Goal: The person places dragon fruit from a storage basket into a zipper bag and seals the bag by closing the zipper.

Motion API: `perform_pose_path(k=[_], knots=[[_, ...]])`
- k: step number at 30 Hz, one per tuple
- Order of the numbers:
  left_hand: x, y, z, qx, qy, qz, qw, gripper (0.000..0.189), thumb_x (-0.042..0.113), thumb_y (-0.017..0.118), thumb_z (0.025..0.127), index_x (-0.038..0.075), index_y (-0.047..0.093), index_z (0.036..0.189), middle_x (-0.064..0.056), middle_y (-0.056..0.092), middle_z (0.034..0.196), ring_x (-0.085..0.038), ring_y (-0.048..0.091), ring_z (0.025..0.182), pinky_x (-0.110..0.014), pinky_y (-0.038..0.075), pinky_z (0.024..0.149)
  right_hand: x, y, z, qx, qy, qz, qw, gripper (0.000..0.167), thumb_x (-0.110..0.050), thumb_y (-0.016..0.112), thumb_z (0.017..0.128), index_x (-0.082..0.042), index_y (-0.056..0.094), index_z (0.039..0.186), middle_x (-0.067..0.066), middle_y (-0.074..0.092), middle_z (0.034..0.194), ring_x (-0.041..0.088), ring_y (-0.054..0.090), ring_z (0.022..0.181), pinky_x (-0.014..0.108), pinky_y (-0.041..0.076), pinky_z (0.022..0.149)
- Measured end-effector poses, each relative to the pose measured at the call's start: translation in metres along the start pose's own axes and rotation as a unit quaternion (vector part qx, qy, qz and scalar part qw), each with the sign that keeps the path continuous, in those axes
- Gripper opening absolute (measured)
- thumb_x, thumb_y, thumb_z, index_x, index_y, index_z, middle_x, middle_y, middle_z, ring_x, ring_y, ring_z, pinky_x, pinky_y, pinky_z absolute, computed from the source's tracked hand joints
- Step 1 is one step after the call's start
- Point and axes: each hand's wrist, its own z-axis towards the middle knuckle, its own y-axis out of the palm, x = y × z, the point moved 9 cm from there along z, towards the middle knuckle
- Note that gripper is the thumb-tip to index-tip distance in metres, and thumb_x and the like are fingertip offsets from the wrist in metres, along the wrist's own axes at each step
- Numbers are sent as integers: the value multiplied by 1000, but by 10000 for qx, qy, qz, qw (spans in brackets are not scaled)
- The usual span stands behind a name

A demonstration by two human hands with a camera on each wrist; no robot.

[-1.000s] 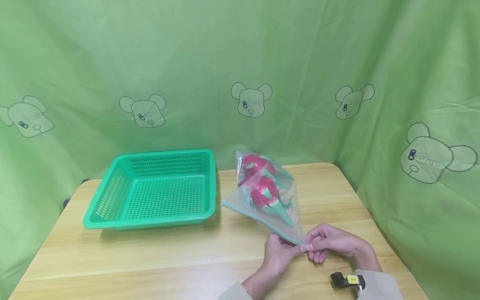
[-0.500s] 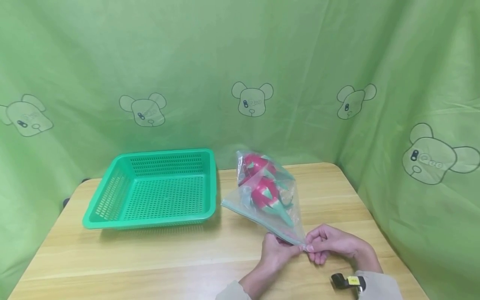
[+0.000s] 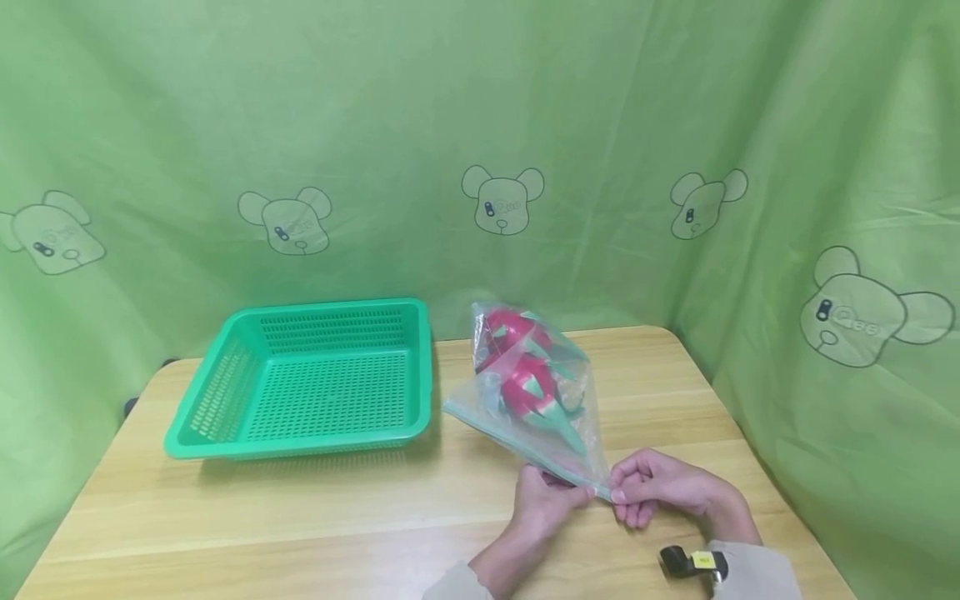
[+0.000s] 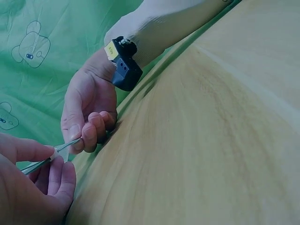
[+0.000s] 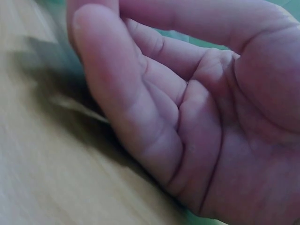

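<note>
A clear zip bag (image 3: 480, 396) with a green-edged opening lies on the right half of the table, its mouth slanting down toward the hands. Inside it are two pink dragon fruits (image 3: 529, 385) with green tips, one behind the other. My left hand (image 3: 542, 507) pinches the zip edge between thumb and fingers, a little in from the right corner. That corner is pinched by my right hand (image 3: 667, 485), its other fingers curled. From the left wrist, a small pale piece (image 4: 55, 155) shows at the left thumb on the zip strip. Mostly the right palm (image 5: 225, 140) fills the right wrist view.
A green plastic basket (image 3: 337, 442) with slotted walls stands at the left of the wooden table (image 3: 300, 525). Green curtains (image 3: 390, 108) with bear-head prints hang behind and at both sides. A black wrist device (image 3: 693, 562) sits by the right sleeve.
My left hand has slid slightly left along the zip edge, away from the right hand. The right hand keeps its pinch at the corner; bag and fruits stay in place.
</note>
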Motion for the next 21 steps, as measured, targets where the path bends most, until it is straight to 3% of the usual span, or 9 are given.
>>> perform_pose_path(k=[21], knots=[[7,-29,0,153,37,57,9999,42,-6,82,72,1,66,110,-4,73,91,-16,67,79,-29,59,76,0,0,1,104,169,-96,9998,19,6,53,100,24,55,108,15,75,92,14,74,77,28,62,66]])
